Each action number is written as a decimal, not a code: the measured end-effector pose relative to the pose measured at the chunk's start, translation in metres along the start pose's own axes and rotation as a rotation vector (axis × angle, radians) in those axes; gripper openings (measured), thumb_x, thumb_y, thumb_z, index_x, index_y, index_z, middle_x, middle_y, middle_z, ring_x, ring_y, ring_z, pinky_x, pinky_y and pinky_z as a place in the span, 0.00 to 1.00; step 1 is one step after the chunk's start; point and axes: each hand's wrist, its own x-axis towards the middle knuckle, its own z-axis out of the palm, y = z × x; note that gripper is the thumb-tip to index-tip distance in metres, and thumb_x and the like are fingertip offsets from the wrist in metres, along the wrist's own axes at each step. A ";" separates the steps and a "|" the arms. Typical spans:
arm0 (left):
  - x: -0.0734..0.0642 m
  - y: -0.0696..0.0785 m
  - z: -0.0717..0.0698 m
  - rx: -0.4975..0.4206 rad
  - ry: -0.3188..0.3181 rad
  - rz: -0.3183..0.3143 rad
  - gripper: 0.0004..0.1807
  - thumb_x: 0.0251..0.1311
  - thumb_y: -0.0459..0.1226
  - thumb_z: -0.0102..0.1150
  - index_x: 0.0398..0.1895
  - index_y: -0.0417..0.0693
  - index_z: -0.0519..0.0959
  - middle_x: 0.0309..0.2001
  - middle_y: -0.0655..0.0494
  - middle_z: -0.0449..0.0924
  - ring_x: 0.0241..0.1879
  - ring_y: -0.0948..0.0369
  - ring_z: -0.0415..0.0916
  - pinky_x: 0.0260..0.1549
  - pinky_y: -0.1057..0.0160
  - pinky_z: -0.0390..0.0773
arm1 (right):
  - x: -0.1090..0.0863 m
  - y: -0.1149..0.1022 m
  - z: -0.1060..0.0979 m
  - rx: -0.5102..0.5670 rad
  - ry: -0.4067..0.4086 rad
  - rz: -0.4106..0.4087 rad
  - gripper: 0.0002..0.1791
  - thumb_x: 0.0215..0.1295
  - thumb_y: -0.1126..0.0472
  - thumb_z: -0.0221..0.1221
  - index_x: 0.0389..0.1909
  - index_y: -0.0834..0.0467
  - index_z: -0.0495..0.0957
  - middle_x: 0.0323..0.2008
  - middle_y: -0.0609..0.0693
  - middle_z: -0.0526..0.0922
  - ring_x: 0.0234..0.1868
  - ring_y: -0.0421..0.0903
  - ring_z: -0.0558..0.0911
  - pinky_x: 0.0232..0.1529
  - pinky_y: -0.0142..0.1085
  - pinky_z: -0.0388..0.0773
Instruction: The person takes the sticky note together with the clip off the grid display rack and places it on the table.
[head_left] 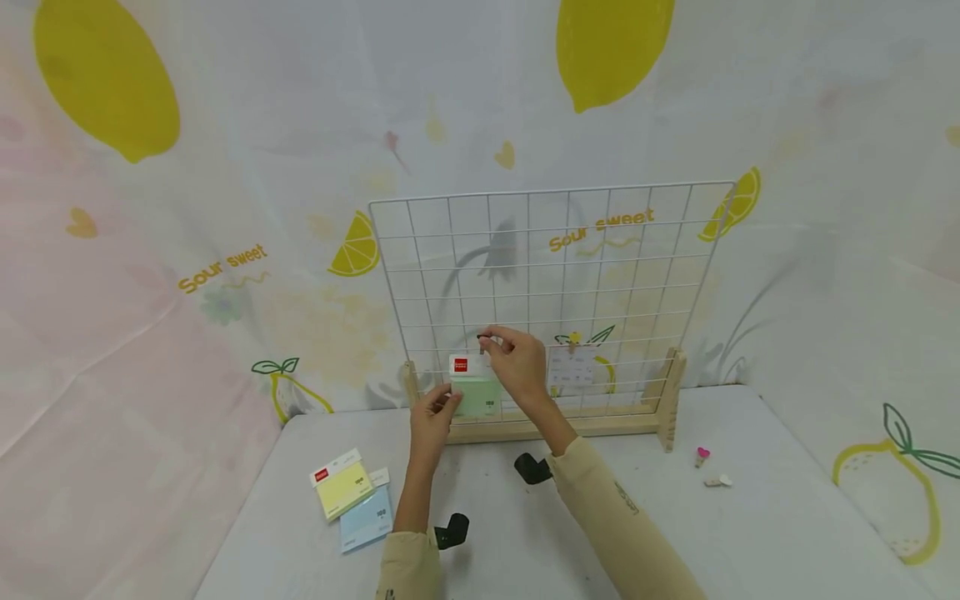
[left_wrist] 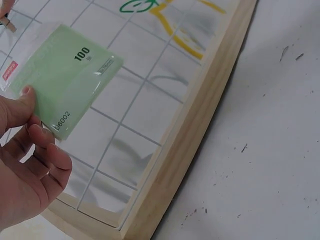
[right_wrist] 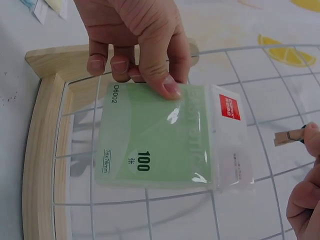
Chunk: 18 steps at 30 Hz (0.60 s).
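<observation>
My left hand [head_left: 430, 427] pinches a pack of green sticky notes [right_wrist: 155, 137] by its side edge, thumb on the front. The pack, in a clear sleeve with a white and red header, is held upright in front of the white wire grid panel [head_left: 528, 193]. Close to the header, my right hand [head_left: 521, 367] pinches a small wooden clothespin [right_wrist: 288, 137] by its dark end. In the right wrist view the clothespin stands apart from the pack, its tip towards the header. Most of the left palm shows in the left wrist view.
Yellow sticky notes [head_left: 345, 490] overlap blue sticky notes [head_left: 367, 518] on the table at left. At right lie a pink-heart clothespin [head_left: 702, 456] and a white-topped clothespin [head_left: 718, 481]. A printed sheet [head_left: 572, 371] hangs on the grid, above its wooden base [head_left: 615, 425].
</observation>
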 end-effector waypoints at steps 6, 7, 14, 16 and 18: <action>0.006 -0.030 -0.002 -0.005 0.025 -0.030 0.10 0.65 0.35 0.62 0.47 0.40 0.83 0.33 0.49 0.78 0.29 0.59 0.71 0.23 0.68 0.71 | -0.006 -0.001 -0.007 0.022 -0.038 0.021 0.05 0.61 0.63 0.69 0.36 0.60 0.88 0.11 0.43 0.62 0.13 0.34 0.55 0.16 0.31 0.53; 0.008 -0.038 -0.002 -0.003 0.027 -0.034 0.11 0.65 0.37 0.63 0.47 0.42 0.83 0.33 0.50 0.78 0.30 0.60 0.71 0.23 0.68 0.72 | -0.007 0.000 -0.008 0.032 -0.046 0.023 0.05 0.61 0.64 0.69 0.36 0.60 0.87 0.11 0.43 0.62 0.13 0.34 0.55 0.16 0.31 0.52; 0.004 -0.038 -0.006 0.016 0.028 -0.047 0.13 0.66 0.38 0.62 0.50 0.42 0.83 0.35 0.50 0.78 0.32 0.58 0.71 0.25 0.66 0.72 | -0.015 0.004 -0.017 0.118 -0.063 0.019 0.05 0.61 0.65 0.68 0.37 0.61 0.87 0.11 0.44 0.62 0.13 0.33 0.55 0.15 0.31 0.53; 0.003 -0.038 -0.008 0.019 0.034 -0.054 0.13 0.66 0.38 0.62 0.51 0.42 0.82 0.35 0.51 0.78 0.33 0.58 0.71 0.25 0.66 0.72 | -0.016 0.004 -0.020 0.127 -0.071 0.011 0.06 0.61 0.65 0.68 0.38 0.60 0.87 0.12 0.44 0.63 0.13 0.34 0.56 0.16 0.31 0.54; 0.004 -0.039 -0.010 0.015 0.040 -0.055 0.14 0.66 0.38 0.62 0.51 0.42 0.82 0.35 0.51 0.78 0.33 0.58 0.71 0.25 0.67 0.71 | -0.017 0.004 -0.024 0.132 -0.076 0.003 0.06 0.61 0.64 0.68 0.39 0.60 0.87 0.12 0.44 0.63 0.13 0.34 0.56 0.16 0.31 0.54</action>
